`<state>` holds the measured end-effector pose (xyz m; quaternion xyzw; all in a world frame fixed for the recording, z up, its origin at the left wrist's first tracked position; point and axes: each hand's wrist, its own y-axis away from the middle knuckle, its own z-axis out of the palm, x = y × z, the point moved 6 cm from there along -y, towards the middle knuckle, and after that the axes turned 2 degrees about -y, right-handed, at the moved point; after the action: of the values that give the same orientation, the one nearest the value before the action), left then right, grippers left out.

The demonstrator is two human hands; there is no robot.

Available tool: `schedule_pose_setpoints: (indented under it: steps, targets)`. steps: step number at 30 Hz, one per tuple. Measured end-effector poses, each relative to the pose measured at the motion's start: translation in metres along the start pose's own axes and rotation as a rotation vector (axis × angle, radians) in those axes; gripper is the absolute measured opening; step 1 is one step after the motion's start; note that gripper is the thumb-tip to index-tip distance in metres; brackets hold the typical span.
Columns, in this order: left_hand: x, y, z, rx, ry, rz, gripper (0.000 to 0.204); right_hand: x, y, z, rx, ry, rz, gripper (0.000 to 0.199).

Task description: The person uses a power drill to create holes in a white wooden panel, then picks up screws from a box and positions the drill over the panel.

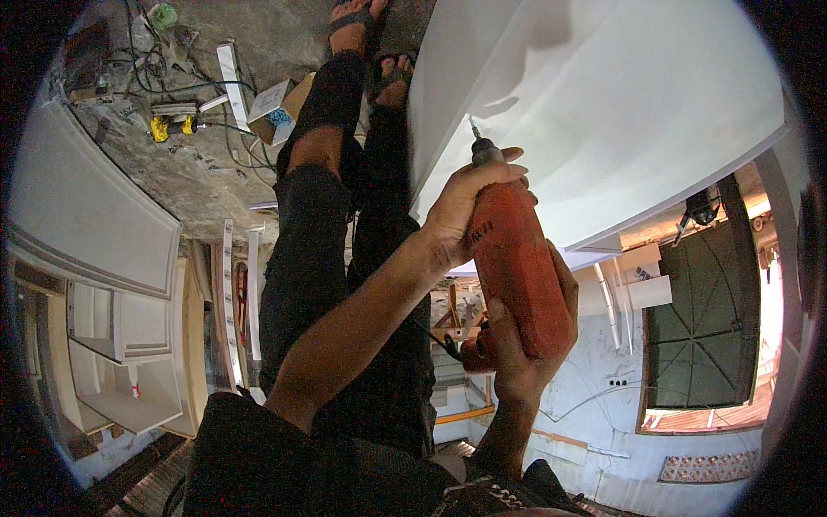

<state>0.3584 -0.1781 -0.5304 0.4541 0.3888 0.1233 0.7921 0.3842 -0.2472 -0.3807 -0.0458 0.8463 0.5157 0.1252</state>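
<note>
Hands: left hand clasps drill near its nose to steer | right hand clasps its rear, steadying | bit touches white panel

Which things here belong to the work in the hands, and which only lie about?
In use: red power drill, left hand, right hand, white panel.
Lying about: yellow tool, cardboard box, cables, white strips.

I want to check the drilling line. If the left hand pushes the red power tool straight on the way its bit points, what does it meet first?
The left hand grips the front of the red power tool; the bit points up-left at the white panel. The panel's edge seems to come first, probably already touched, though depth is unclear.
</note>
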Motion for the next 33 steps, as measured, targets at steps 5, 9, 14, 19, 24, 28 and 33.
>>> schedule_pose_setpoints:
  steps: [5, 9, 14, 19, 24, 28, 33]
  targets:
    - [-0.001, -0.003, -0.005, 0.032, 0.015, 0.013, 0.047, 0.003, -0.001, 0.001, 0.02, 0.079, -0.017, 0.07]
    - [0.001, -0.005, -0.004, -0.021, 0.008, 0.019, 0.058, 0.003, -0.001, 0.002, 0.038, 0.122, -0.067, 0.07]
    - [0.002, -0.005, -0.004, -0.014, -0.013, 0.009, 0.057, 0.006, -0.002, 0.004, 0.029, 0.137, -0.07, 0.072]
    - [0.005, -0.005, -0.002, -0.03, 0.014, 0.008, 0.056, 0.005, -0.004, 0.007, 0.049, 0.168, -0.098, 0.07]
    - [0.004, -0.007, -0.006, 0.005, 0.005, -0.01, 0.051, 0.005, -0.004, 0.008, 0.054, 0.221, -0.096, 0.068]
    - [0.005, -0.009, -0.008, -0.029, 0.025, -0.019, 0.051, 0.008, -0.004, 0.011, 0.067, 0.141, -0.101, 0.069]
    - [0.005, -0.012, -0.009, -0.056, 0.04, -0.011, 0.051, 0.008, -0.005, 0.011, 0.06, 0.153, -0.124, 0.07]
